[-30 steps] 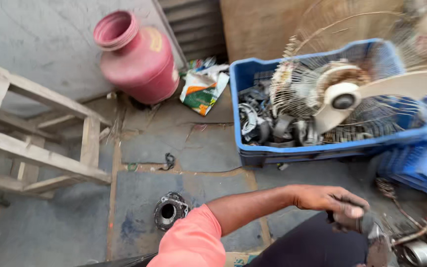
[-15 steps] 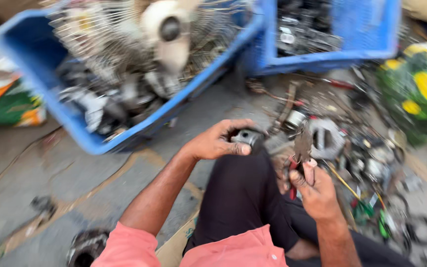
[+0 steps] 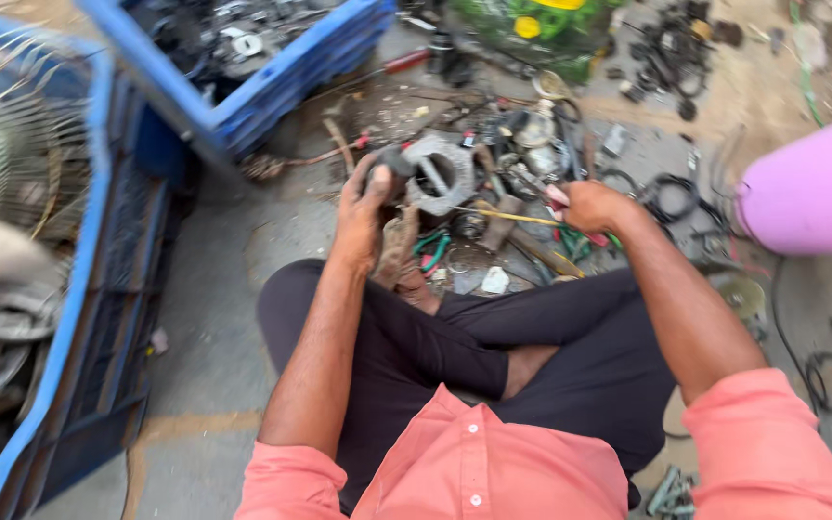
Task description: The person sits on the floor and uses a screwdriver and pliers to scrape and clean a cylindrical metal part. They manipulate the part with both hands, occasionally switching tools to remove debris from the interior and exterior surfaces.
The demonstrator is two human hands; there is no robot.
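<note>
Grey metal motor part [image 3: 440, 173] gripped by left hand [image 3: 363, 207], right hand [image 3: 589, 205] beside

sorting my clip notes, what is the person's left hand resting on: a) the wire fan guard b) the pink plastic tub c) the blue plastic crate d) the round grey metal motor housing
d: the left hand grips the edge of the round grey metal motor housing on the floor in front of the crossed legs, while the right hand holds a thin yellow-handled tool beside it.

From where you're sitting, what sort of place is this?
Probably a scrap or repair spot on a bare concrete floor: blue crates of metal parts, a wire fan guard, and loose parts and cables strewn around.
</note>
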